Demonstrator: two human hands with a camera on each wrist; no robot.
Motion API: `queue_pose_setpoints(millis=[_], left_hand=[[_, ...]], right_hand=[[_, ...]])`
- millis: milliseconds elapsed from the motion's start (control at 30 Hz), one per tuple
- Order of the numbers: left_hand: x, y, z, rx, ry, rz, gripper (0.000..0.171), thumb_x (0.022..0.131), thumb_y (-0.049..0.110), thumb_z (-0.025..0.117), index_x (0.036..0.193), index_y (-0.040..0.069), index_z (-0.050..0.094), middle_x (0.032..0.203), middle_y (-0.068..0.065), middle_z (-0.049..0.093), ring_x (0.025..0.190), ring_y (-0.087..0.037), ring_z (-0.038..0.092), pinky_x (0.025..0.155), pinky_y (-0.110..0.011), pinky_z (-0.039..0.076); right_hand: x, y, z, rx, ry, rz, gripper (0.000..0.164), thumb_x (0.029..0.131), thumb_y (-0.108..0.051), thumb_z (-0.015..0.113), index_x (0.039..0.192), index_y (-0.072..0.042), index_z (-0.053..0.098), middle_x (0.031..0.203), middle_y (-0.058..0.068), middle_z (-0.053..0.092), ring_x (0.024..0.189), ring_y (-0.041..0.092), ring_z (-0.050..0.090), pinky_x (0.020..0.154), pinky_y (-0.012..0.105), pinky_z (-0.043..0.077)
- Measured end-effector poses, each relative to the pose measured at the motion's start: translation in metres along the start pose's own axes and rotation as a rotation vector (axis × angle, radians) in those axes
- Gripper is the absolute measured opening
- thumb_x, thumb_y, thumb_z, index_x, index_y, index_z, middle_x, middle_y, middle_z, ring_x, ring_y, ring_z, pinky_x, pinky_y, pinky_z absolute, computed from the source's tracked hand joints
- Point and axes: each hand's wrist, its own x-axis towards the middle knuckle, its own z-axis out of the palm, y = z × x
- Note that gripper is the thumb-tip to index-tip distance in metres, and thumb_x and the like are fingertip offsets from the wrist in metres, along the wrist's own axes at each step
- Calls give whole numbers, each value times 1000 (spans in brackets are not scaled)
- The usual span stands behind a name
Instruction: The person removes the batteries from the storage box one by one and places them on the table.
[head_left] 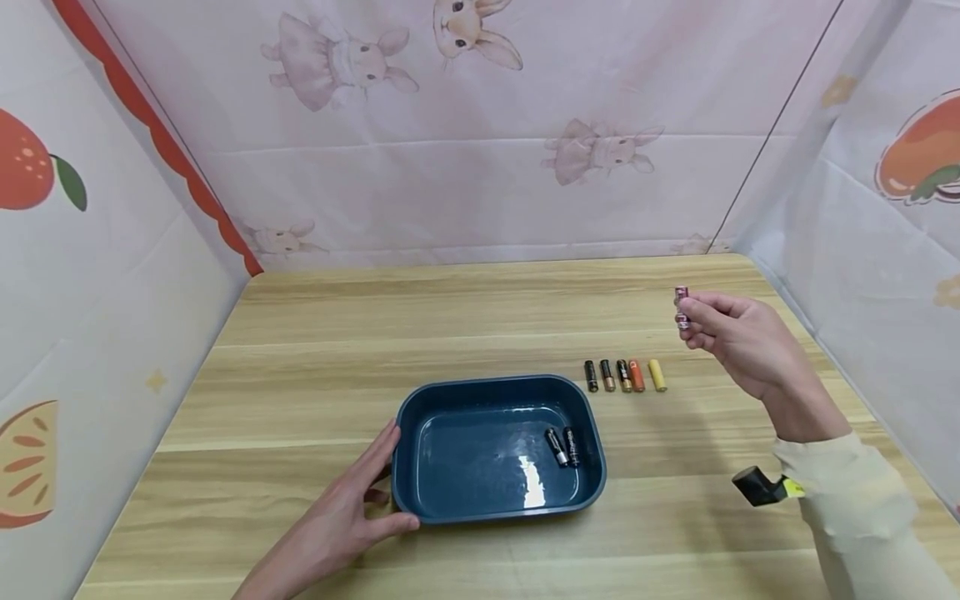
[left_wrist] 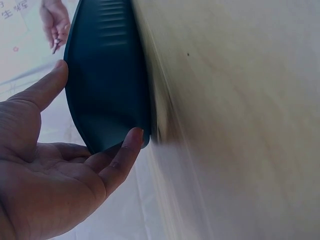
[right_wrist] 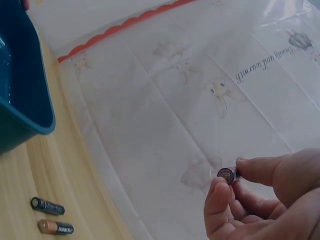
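In the head view my right hand [head_left: 738, 337] is raised above the right side of the table. Between its thumb and fingers it pinches a purplish-pink and silver battery [head_left: 682, 308], whose round end faces the right wrist view. My left hand [head_left: 333, 517] touches a dark blue rectangular basin [head_left: 495, 518] at its near left corner, the thumb by the front rim and the fingers, fairly straight, along the left side. Inside the basin, on the right, lie two dark batteries, a left one [head_left: 557, 447] and a right one [head_left: 572, 447].
Right of the basin several batteries lie in a row: black ones [head_left: 591, 376], one with a copper end [head_left: 607, 376], an orange one [head_left: 637, 376] and a yellow one [head_left: 657, 376]. Printed cloth walls [head_left: 480, 200] surround the wooden table [head_left: 300, 375] at back and sides.
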Motion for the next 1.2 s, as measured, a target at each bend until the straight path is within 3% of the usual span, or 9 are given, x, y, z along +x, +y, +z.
queue_pose_setpoints(millis=[433,600,767,900,1200], left_hand=[[1,-1,0,6,-2,-1,108,85,35,87,167,18,19,172,-9,13,145,-38,40,99,-37,55],[1,-1,1,1,-3,4,108,85,34,87,167,17,19,172,-10,12,147,-38,38,99,-36,55],[0,-1,1,0,1,14,107,85,35,86,167,17,19,172,-9,12,146,-38,39,99,-37,55],[0,-1,1,7,7,17,107,85,36,86,167,17,19,172,-9,13,146,-38,39,100,-37,54],[-1,-1,2,6,9,17,107,85,35,86,167,18,19,172,-8,13,146,-37,38,100,-37,54]], right_hand=[[3,25,-32,-85,67,120,14,103,-21,66,99,-10,74,90,1,65,80,11,62,68,22,57],[6,40,-41,-257,105,134,15,104,-25,65,101,-13,73,91,-2,67,80,10,64,69,22,58],[9,55,-43,-433,126,151,31,106,-27,61,115,1,66,90,-4,67,79,7,64,71,23,59],[10,63,-44,-503,131,179,44,107,-28,60,123,13,61,89,-4,68,78,8,65,71,25,59],[8,78,-50,-553,121,198,46,107,-29,59,121,15,62,88,1,70,75,10,64,68,25,58]])
